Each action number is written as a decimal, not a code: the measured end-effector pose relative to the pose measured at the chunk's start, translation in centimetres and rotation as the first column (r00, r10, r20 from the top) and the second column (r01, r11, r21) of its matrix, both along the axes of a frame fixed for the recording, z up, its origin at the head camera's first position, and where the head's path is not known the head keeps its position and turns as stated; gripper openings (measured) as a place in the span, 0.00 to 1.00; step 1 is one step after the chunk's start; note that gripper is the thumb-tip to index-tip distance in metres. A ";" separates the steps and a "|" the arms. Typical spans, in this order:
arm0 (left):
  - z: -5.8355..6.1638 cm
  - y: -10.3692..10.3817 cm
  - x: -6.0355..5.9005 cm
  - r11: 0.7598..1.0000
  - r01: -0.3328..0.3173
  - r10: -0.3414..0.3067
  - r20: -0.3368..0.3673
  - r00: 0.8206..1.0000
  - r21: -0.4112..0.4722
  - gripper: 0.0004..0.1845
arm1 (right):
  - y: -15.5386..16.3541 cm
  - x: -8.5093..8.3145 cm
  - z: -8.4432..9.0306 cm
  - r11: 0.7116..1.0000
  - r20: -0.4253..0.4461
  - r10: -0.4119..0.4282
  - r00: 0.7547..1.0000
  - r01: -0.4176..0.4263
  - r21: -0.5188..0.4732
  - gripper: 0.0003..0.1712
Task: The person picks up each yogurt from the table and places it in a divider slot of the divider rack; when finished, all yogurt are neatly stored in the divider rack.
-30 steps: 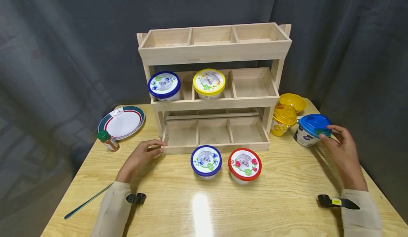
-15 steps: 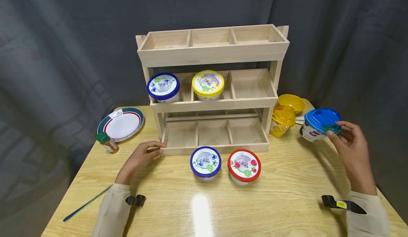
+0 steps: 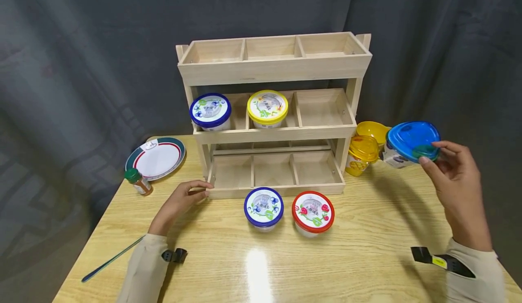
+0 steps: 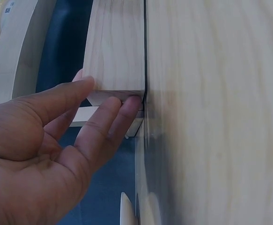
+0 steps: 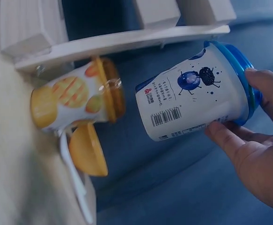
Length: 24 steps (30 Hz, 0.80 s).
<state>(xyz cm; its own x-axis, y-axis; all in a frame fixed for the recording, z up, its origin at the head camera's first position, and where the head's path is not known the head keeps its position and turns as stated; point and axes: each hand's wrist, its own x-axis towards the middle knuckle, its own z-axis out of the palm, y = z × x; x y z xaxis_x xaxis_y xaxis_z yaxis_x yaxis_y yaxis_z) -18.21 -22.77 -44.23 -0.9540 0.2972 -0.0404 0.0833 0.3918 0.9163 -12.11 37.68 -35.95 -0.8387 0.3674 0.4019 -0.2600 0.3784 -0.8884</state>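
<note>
Bright overhead light glares off the table [image 3: 258, 266]; wrist views blur.

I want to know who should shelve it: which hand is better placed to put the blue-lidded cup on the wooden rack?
Right, probably: the right hand grips the blue-lidded cup aloft; the left hand rests at the wooden rack.

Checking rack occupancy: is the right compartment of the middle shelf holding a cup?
No, the middle shelf's right compartment is bare wood; only the blue-lidded cup and yellow-lidded cup sit there.
</note>
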 end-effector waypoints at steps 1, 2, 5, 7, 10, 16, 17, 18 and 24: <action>0.0 0.0 0.0 1.000 -0.001 0.001 -0.003 1.000 0.001 0.14 | -0.2 0.0 0.3 1.000 -0.001 -0.012 1.000 0.012 0.023 0.29; 0.0 0.0 0.0 1.000 -0.001 0.001 -0.007 1.000 0.002 0.14 | -0.4 0.1 0.5 0.999 -0.004 -0.019 1.000 0.019 0.041 0.29; 0.0 0.1 -0.1 1.000 -0.001 0.001 -0.007 1.000 0.006 0.14 | -1.0 0.1 1.2 0.996 -0.026 -0.030 0.999 0.032 0.080 0.29; 0.0 0.0 -0.1 1.000 0.003 -0.003 -0.010 1.000 0.003 0.14 | -1.3 0.2 1.5 0.997 -0.048 -0.020 0.999 0.023 0.068 0.29; 0.0 0.1 0.0 1.000 0.000 0.000 -0.015 1.000 -0.002 0.14 | -1.6 0.2 1.8 1.000 -0.065 0.006 0.998 -0.004 0.029 0.29; 0.1 0.1 0.2 1.000 -0.008 0.008 -0.005 1.000 -0.003 0.14 | -2.1 0.2 2.4 1.000 -0.057 0.016 0.998 -0.017 -0.010 0.30; 0.1 0.2 0.2 1.000 -0.011 0.011 0.005 1.000 -0.004 0.14 | -2.2 0.3 2.5 1.000 -0.058 0.017 0.998 -0.018 -0.006 0.30; 0.1 0.2 0.3 1.000 -0.014 0.014 0.013 1.000 -0.005 0.14 | -2.3 0.3 2.6 1.000 -0.059 0.018 0.998 -0.018 -0.003 0.30; 0.2 0.3 0.3 0.999 -0.038 0.039 0.044 0.998 -0.015 0.15 | -2.9 0.5 3.5 0.999 -0.039 0.013 0.999 -0.011 0.053 0.31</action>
<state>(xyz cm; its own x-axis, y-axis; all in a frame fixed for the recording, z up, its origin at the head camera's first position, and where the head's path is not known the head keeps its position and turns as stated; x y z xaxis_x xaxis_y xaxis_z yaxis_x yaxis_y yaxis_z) -17.88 -22.49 -44.07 -0.9618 0.2595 -0.0870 0.0271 0.4065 0.9133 -11.63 34.78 -32.48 -0.8260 0.3346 0.4537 -0.2996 0.4212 -0.8561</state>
